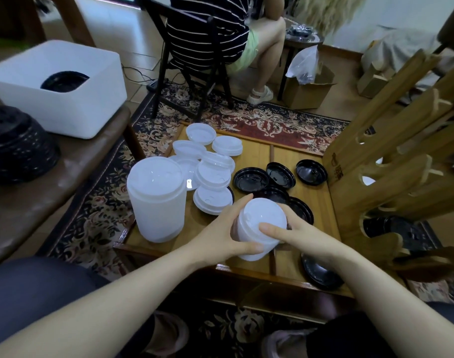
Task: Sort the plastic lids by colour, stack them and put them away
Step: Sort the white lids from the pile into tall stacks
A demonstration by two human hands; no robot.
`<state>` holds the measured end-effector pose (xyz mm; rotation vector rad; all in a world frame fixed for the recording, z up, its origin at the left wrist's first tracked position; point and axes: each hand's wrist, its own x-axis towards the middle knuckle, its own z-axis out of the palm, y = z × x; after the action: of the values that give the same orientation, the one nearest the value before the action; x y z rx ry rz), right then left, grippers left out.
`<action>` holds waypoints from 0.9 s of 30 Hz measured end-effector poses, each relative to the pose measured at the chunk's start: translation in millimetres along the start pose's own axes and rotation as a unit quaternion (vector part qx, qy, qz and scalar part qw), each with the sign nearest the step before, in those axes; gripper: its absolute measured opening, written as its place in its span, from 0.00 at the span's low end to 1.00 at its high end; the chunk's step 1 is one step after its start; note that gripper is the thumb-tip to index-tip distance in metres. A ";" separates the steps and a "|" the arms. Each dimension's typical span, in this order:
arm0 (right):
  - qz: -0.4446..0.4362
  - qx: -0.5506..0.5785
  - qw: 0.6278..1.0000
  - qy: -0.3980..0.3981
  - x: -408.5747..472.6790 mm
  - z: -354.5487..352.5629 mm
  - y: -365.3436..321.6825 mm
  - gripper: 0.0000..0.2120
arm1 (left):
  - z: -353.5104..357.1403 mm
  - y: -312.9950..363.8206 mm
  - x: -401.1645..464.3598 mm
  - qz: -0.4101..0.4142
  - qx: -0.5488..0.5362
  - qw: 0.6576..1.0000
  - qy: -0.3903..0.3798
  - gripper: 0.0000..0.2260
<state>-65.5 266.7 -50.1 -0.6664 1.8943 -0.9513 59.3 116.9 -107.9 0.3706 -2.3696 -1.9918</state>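
Left hand and right hand outstretched, each grip clamped around small white lid stack

1. Left hand and forearm: bare, no sleeve, watch or ring in view.
2. Right hand and forearm: bare, no sleeve, watch or ring in view.
3. Legs: dark grey-blue trousers on the left knee; the right knee's garment reads as black.
4. Feet: pale pink slippers, rounded toes, soft-looking.

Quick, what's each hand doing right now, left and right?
Left hand: grips the short stack of white lids from its left side.
Right hand: holds the same stack, thumb across the top.
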 end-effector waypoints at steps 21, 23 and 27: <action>-0.145 -0.184 0.964 0.123 48.8 -18.6 -40.5 0.26 | 0.9 -0.4 2.8 -0.022 -0.095 0.995 0.005 0.40; -0.180 -0.246 0.947 0.099 75.6 -18.6 -53.1 0.27 | 0.2 -0.2 4.2 -0.031 -0.087 0.996 0.001 0.40; -0.219 -0.382 0.898 0.019 133.1 -1.6 -71.7 0.35 | 1.6 0.8 3.8 -0.039 -0.081 0.996 0.006 0.37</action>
<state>-123.4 127.0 -53.3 -1.5978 2.1903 -0.4325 55.3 117.8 -107.9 0.4741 -2.1984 -2.1901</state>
